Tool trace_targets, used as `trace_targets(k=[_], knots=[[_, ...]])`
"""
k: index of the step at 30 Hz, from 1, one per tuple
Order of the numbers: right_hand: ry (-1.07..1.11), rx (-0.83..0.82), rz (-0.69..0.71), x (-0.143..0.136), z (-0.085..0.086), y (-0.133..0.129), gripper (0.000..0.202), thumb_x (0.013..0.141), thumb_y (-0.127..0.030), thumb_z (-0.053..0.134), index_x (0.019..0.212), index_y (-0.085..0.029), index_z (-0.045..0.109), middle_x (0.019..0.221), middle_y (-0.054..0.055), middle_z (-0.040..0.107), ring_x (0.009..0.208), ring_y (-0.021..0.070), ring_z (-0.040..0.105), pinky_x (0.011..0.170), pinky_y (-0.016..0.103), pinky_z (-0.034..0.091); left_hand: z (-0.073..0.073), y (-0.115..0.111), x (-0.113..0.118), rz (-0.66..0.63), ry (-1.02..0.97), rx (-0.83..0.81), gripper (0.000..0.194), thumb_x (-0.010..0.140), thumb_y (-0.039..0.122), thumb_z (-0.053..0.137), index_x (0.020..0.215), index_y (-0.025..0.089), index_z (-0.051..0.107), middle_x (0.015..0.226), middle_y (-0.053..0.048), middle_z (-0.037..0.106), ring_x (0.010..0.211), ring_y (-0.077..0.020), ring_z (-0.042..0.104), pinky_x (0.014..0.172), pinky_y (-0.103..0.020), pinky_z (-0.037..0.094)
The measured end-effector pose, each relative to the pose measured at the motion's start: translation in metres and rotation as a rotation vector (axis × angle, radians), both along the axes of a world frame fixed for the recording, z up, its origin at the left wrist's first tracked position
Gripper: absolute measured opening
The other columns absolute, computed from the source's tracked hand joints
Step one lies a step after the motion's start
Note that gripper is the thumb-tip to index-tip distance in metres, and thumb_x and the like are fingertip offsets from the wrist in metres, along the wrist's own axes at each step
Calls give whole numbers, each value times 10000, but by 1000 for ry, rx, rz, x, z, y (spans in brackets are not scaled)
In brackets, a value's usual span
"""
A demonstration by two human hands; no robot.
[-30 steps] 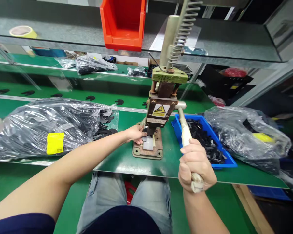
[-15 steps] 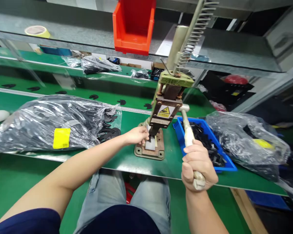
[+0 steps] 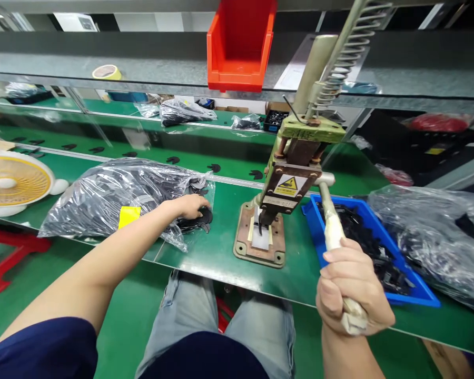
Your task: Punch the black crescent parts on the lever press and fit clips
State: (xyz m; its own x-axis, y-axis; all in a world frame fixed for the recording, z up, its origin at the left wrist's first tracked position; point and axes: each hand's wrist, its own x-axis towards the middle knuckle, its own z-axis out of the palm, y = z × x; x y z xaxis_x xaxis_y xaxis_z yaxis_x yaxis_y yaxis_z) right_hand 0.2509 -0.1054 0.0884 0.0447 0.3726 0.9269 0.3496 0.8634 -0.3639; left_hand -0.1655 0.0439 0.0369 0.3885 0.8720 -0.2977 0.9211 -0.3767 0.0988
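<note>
Across a green-topped workbench (image 3: 221, 247) stand a clear plastic bag (image 3: 98, 195) and a green-and-brown metal hand press (image 3: 300, 168), the right hand (image 3: 353, 287) closed around its pale wrapped lever (image 3: 332, 223). The left hand (image 3: 190, 206), fingers curled, touches flat black curved pieces (image 3: 206, 216) at the bag's mouth; whether it pinches one, I cannot tell. Many bagged ones look left to do; similar pieces (image 3: 214, 168) spaced along the green strip (image 3: 193, 158) behind may be done.

Left arm (image 3: 114, 258) outstretched | left hand (image 3: 190, 206) palm down, fingers bent | right hand (image 3: 355, 287) clenched in a fist
</note>
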Motion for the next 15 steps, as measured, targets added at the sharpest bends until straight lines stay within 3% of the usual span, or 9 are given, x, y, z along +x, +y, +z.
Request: trace_targets(k=[5,8,11,15], knots=[[-7,49,7,-1,3,0,179,772,-128,699,670,-226,590,698,-29,671,775,217,704,969,612,581,-8,6,15,-78,47,23,516,874,361,694,1373,229,693,1330,-124,697,1192,-296,687,1011,-344,522],[15,48,-7,-3,3,0,186,797,-140,690,667,-222,586,686,-23,660,769,220,696,968,628,572,-9,6,23,-115,86,82,433,955,417,575,1297,198,726,1226,-145,723,1094,-296,719,958,-362,536],[15,45,-10,-5,3,-1,188,809,-147,679,668,-224,581,683,-31,653,759,212,690,960,623,573,-10,6,34,-140,141,125,377,998,341,478,1197,159,742,1131,-166,740,1015,-286,732,919,-363,536],[15,50,-1,-6,4,-1,172,776,-119,668,667,-216,578,687,-31,650,772,206,692,976,609,565,-13,9,47,-127,152,122,332,928,247,558,1204,159,721,1143,-169,731,984,-287,733,885,-357,540]])
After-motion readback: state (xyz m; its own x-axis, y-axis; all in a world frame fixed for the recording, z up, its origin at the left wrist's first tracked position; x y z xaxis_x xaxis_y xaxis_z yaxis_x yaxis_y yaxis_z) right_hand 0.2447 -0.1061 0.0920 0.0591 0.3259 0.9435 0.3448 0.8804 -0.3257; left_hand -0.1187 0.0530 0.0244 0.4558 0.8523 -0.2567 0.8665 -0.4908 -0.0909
